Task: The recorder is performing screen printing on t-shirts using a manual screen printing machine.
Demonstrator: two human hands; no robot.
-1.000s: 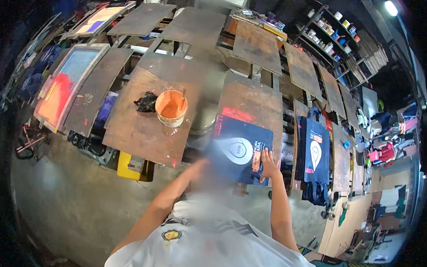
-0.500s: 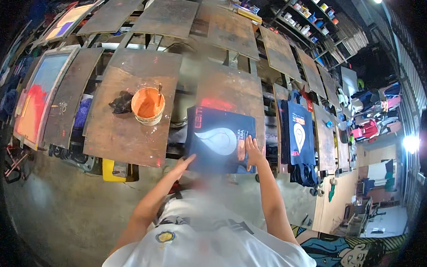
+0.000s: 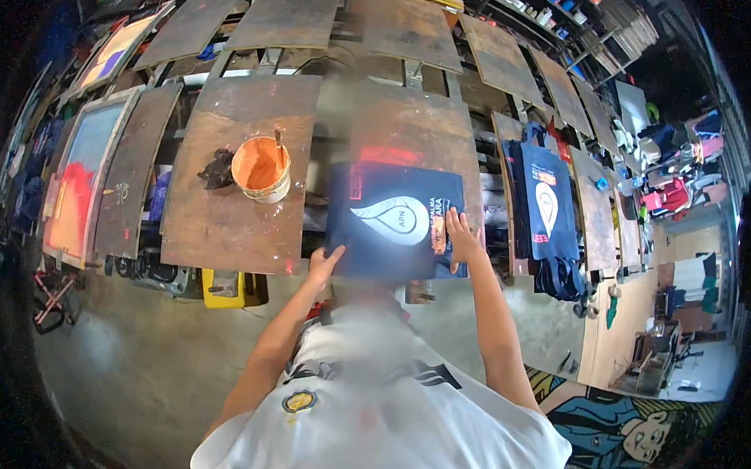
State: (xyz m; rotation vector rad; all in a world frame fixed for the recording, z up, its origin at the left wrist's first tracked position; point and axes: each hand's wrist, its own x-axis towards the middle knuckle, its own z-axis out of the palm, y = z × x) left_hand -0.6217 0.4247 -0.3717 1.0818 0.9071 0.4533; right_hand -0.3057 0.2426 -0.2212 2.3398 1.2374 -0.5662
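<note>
A navy cloth bag (image 3: 354, 244) lies flat on a brown board (image 3: 404, 124) in front of me. It has a white drop-shaped print with orange, white and red lettering. My left hand (image 3: 323, 266) is at the bag's near left corner, a digit reaching to its edge and the others apart; the fingertips are partly hidden. Spread along the right side of the bag, my right hand (image 3: 462, 236) rests over the orange print, fingers stretched out. A blurred vertical band covers part of the middle of the picture.
Left of the bag, a bucket of orange paint (image 3: 262, 171) stands on another board beside a crumpled black cloth (image 3: 218, 169). Similar navy bags (image 3: 549, 203) hang over a board at right. A red-stained printing screen (image 3: 86, 179) leans at far left. Several boards form rows behind.
The whole view has shifted, with the boards now higher in the picture. Both hands stay at the bag's sides; the right one sits slightly further along its right edge.
</note>
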